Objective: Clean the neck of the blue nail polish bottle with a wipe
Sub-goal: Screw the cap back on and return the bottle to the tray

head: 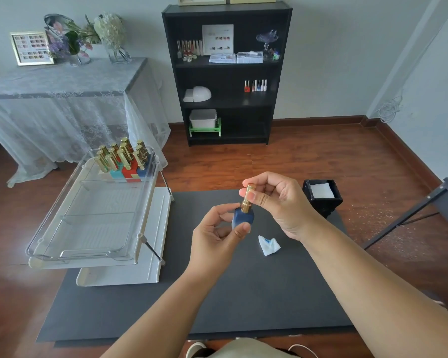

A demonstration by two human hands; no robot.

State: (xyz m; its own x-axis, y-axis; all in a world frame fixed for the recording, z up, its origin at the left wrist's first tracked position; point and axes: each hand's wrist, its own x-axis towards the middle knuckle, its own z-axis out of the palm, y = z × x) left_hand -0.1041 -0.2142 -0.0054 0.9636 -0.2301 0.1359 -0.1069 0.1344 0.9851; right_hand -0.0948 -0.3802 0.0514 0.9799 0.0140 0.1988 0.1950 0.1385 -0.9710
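The blue nail polish bottle (241, 217) is held upright above the dark mat (166, 306), gripped at its body by my left hand (217, 236). Its gold cap (248, 198) sits on the bottle's neck, and my right hand (277, 202) pinches that cap between thumb and fingers. The neck itself is hidden under the cap. A crumpled white wipe (269, 245) with blue stains lies on the mat just right of and below the bottle, held by neither hand.
A black box (322, 200) with white wipes inside stands at the mat's far right. A clear two-tier tray rack (96, 215) stands at left, with several gold-capped polish bottles (124, 161) at its far end. A black shelf unit (228, 73) stands behind.
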